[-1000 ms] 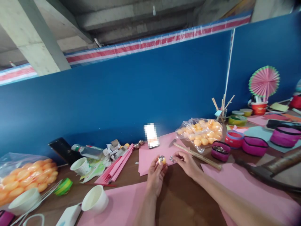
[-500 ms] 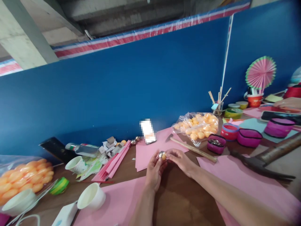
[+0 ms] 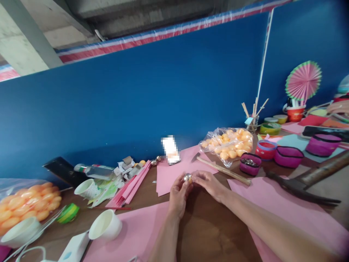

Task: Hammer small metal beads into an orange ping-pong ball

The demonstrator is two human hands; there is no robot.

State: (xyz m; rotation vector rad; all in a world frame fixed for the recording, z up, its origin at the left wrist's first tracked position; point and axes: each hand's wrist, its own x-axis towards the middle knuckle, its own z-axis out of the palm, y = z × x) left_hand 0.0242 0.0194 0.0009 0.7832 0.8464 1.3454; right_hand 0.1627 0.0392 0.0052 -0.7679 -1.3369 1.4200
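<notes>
A brown table (image 3: 209, 233) carries pink paper sheets (image 3: 169, 174). At two o'clock from the hands lies a bag of orange balls (image 3: 230, 143); at eight o'clock stands a white cup (image 3: 105, 225). The left hand (image 3: 177, 196) and right hand (image 3: 208, 183) meet, fingertips of both pinching a small orange ball (image 3: 188, 178) topped by a silver bell, just above the table's middle.

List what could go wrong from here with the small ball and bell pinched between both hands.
1. The small orange ball and silver bell are pinched only at the fingertips of the left hand and right hand; either might slip and roll across the table.
2. The hammer lies close to the right forearm; a sideways move could knock it.
3. The paper cup beside the left forearm might tip if brushed.
</notes>
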